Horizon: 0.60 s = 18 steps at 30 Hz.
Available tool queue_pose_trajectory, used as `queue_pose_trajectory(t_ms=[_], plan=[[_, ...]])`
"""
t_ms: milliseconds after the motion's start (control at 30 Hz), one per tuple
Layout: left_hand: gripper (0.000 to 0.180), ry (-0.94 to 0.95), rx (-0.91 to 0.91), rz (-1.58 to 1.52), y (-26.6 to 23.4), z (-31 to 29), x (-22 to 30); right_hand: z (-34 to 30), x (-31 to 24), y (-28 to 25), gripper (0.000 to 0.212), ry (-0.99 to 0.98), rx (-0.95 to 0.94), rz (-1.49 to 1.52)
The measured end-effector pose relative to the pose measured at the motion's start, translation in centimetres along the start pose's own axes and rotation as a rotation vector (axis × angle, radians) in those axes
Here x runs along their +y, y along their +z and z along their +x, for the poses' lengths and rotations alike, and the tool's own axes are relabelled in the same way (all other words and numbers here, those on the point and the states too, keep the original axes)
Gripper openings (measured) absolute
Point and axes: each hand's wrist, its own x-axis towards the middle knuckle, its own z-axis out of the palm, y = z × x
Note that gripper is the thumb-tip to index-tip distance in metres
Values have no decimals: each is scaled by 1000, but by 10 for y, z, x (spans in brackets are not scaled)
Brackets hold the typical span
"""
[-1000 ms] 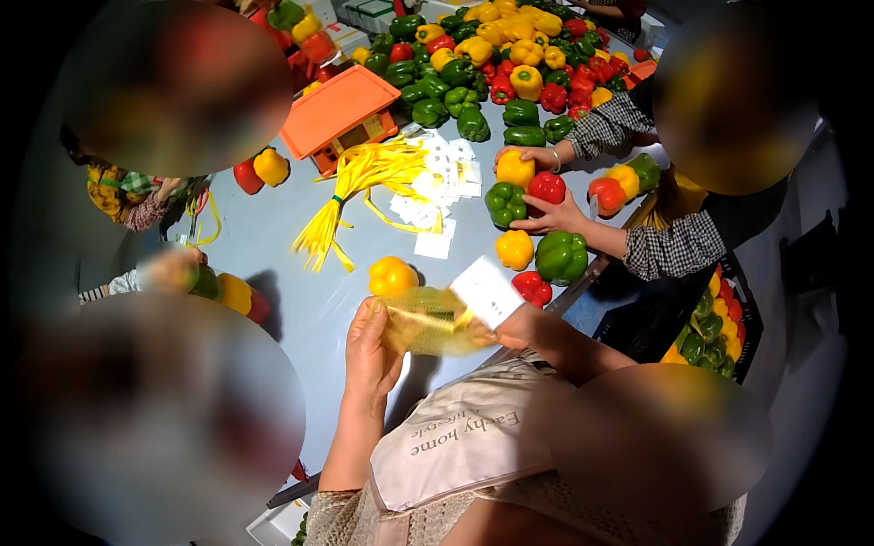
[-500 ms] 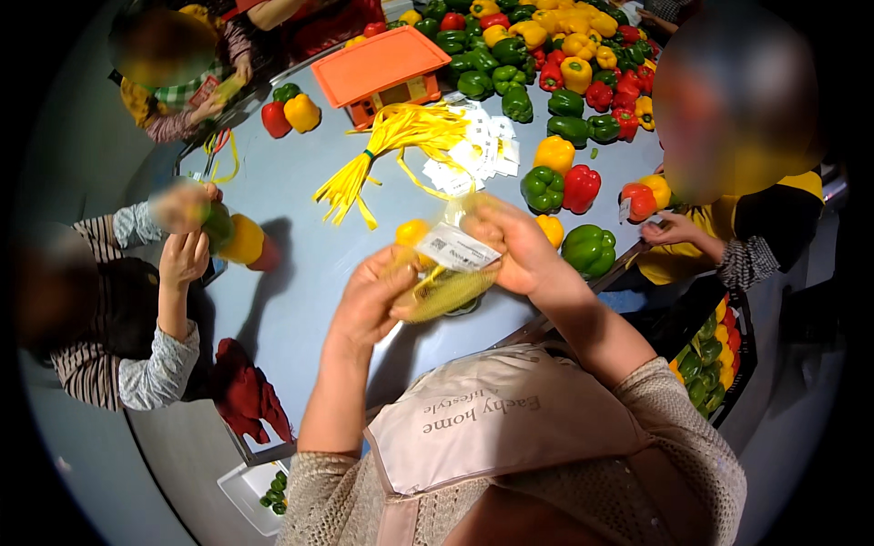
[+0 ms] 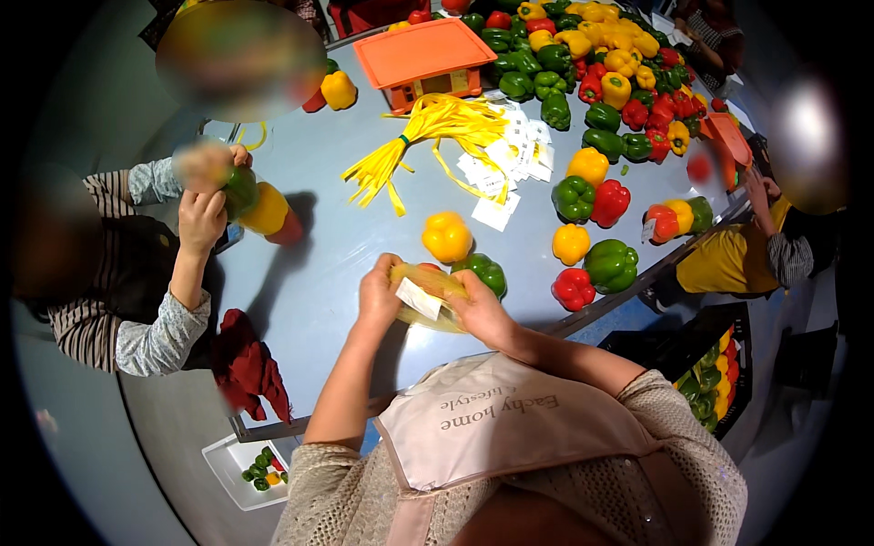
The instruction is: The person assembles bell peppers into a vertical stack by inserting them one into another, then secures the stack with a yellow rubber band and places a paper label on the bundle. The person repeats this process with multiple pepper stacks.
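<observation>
A yellow mesh net bag (image 3: 439, 280) is stretched sideways between my two hands, above the near part of the table. My left hand (image 3: 377, 289) is closed on its left edge, and my right hand (image 3: 484, 312) grips the right side. On the bag's front lies a white label (image 3: 419, 298). Just beyond the bag sit a yellow bell pepper (image 3: 447, 237) and a green bell pepper (image 3: 482, 272). A bit of red shows between them, mostly covered by the net.
On the grey table (image 3: 346, 264) lie yellow mesh strips (image 3: 405, 146), white labels (image 3: 514, 159), an orange-lidded box (image 3: 423, 55) and a large bell pepper heap (image 3: 619, 64). Several loose peppers (image 3: 592, 205) sit right. Co-workers at left and right hold or stand by netted peppers (image 3: 264, 209).
Both hands have come lower and nearer me with the net bag, which is now spread wider. The label has turned, and the peppers beyond it show more fully. The right co-worker has moved back.
</observation>
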Motion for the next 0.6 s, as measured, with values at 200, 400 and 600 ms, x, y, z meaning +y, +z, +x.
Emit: queue_pose_trajectory(t_ms=[200, 400, 600], plan=[[17, -141, -243, -402, 18, 21, -58, 1, 2, 13, 40, -67, 44, -331], [18, -302, -143, -479, 12, -27, -51, 2, 27, 24, 35, -168, 32, -251], [15, -398, 52, -468, 2, -52, -55, 9, 23, 41, 16, 343, -17, 176]])
